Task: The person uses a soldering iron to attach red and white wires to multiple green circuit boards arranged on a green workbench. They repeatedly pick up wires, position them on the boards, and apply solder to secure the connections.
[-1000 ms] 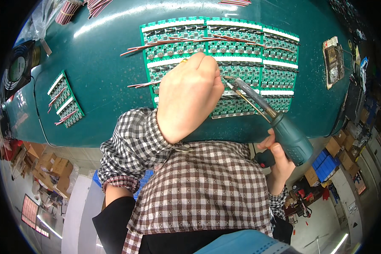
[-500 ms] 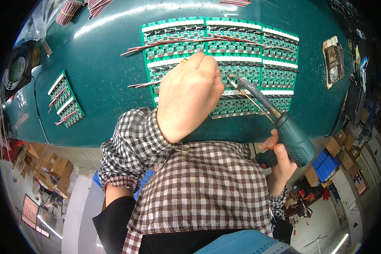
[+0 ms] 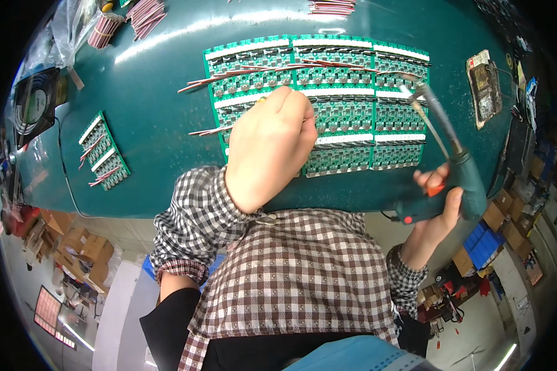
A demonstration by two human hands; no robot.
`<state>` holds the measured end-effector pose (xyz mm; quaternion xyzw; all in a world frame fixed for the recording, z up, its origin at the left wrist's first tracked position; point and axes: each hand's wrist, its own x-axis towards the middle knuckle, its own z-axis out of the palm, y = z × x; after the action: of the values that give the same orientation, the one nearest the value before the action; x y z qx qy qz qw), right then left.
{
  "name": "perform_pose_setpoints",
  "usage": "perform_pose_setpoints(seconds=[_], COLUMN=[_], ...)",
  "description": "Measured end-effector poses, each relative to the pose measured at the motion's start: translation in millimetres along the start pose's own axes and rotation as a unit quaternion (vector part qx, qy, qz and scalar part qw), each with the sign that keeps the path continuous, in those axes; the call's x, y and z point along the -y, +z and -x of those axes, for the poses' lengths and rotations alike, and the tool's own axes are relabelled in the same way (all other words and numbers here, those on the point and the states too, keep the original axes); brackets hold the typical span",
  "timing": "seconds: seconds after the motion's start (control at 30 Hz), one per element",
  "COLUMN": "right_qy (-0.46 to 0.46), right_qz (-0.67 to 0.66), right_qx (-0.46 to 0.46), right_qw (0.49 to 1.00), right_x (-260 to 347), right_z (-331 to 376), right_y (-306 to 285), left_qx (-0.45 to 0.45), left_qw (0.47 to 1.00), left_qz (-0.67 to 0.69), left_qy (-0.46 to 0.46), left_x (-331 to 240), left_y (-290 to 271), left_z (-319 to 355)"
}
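A glossy dark-green surface (image 3: 158, 127) carries a white streak of glare (image 3: 185, 29). Brown cardboard boxes (image 3: 96, 248) are piled at left (others at right), and pale grey floor (image 3: 470, 334) shows lower right.

Left hand (image 3: 269, 148) hides lower left of circuit-board panel (image 3: 340, 114), own fingertips (grip unreadable) too. Soldering gun (image 3: 469, 185) tip, over panel's upper right: motion-blurred. Wire bundle (image 3: 332, 7) beyond panel: cut by top edge.
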<state>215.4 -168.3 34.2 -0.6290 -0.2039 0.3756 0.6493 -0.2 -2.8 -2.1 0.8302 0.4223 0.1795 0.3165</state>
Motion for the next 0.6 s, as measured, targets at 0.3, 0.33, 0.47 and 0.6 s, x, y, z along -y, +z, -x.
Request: perform_pose_setpoints(seconds=[0.3, 0.33, 0.47, 0.6], right_qy=[-0.043, -0.044, -0.051, -0.043], right_qz=[-0.192, -0.175, -0.141, -0.139], right_qx=[0.098, 0.083, 0.075, 0.045], right_qw=[0.976, 0.980, 0.986, 0.988], right_x=[-37.6, -40.4, -41.4, -39.0], right_z=[-54.2, -53.9, -51.5, -45.0], right_y=[-17.1, -13.9, -4.6, 2.7], left_qx=[0.024, 0.041, 0.091, 0.103], left_qw=[0.992, 0.991, 0.988, 0.986], left_qz=[-0.091, -0.097, -0.092, -0.097], left_qy=[0.085, 0.084, 0.079, 0.089], left_x=[2.1, 3.1, 10.6, 9.4], left_y=[-27.5, -28.3, -33.6, -42.0], left_z=[12.3, 7.5, -1.0, -3.1])
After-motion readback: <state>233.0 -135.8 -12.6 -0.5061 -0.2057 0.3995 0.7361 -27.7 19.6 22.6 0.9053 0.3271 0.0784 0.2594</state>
